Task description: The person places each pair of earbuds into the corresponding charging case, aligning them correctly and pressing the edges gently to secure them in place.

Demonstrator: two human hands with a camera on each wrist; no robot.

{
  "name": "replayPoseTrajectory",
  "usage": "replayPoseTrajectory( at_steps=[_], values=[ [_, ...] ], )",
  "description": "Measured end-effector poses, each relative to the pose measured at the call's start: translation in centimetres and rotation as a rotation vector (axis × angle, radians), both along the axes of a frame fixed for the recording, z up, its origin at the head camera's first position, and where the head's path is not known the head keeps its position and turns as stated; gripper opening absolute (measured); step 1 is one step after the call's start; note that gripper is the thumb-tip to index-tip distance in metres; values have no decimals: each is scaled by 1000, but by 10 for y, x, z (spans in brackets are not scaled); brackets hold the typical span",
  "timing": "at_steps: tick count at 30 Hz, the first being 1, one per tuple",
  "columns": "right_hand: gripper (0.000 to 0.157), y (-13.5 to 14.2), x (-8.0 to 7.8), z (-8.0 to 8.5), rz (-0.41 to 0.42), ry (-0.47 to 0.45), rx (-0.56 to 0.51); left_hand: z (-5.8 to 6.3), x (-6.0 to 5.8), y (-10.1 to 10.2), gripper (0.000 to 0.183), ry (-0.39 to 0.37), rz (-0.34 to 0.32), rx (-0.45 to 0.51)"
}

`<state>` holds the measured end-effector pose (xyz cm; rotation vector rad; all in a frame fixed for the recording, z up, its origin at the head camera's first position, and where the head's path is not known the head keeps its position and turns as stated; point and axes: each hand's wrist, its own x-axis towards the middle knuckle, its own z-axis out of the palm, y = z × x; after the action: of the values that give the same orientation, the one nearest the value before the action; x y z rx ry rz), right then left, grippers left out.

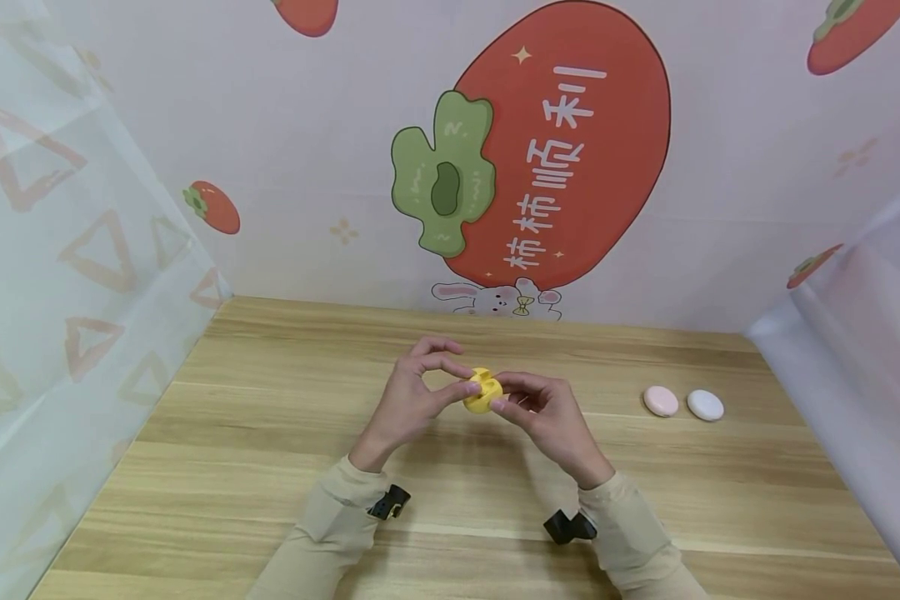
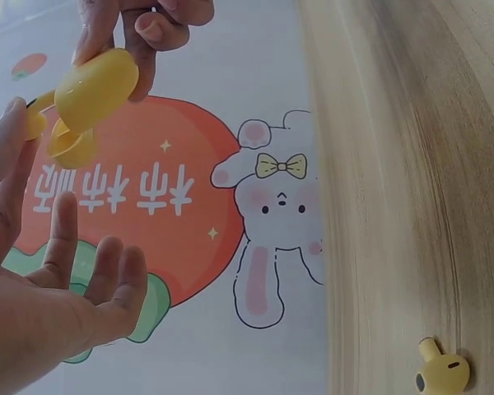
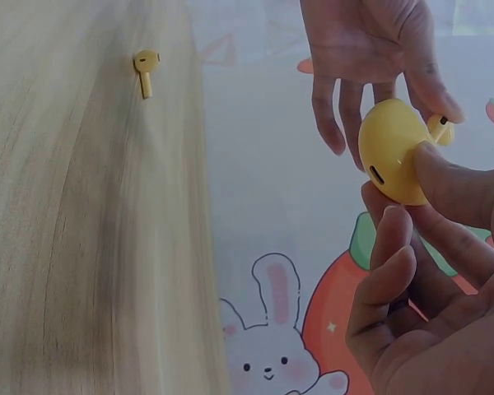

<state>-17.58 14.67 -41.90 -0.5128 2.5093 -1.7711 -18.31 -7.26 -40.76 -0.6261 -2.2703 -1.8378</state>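
Observation:
My right hand (image 1: 551, 412) grips a yellow earbud charging case (image 3: 393, 152) between thumb and fingers. Its lid stands open, as the left wrist view shows. Close beside it, my left hand (image 1: 412, 392) pinches a yellow earbud (image 3: 441, 129) with thumb and index finger, right at the case's opening. The other left fingers are spread and loose. Part of that earbud is hidden by the fingertips, and I cannot tell whether it touches the case. A second yellow earbud (image 2: 445, 372) lies on the table in both wrist views; it does not show in the head view.
On the wooden table (image 1: 270, 467), to the right of my hands, a pink round case (image 1: 661, 401) and a white round case (image 1: 706, 405) lie side by side. A printed cloth backdrop (image 1: 307, 267) rises along the table's back edge, with cloth at both sides too.

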Motion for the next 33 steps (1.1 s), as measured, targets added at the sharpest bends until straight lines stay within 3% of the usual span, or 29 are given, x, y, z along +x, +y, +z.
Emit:
replayPoseTrajectory(
  at_steps=[24,33],
  values=[
    [22,-4,2,1,19,1,13,0,1,2,10,66,-9,-77],
    [22,-3,2,0,19,-3,3,0,3,3,11,129,36,-128]
  ],
)
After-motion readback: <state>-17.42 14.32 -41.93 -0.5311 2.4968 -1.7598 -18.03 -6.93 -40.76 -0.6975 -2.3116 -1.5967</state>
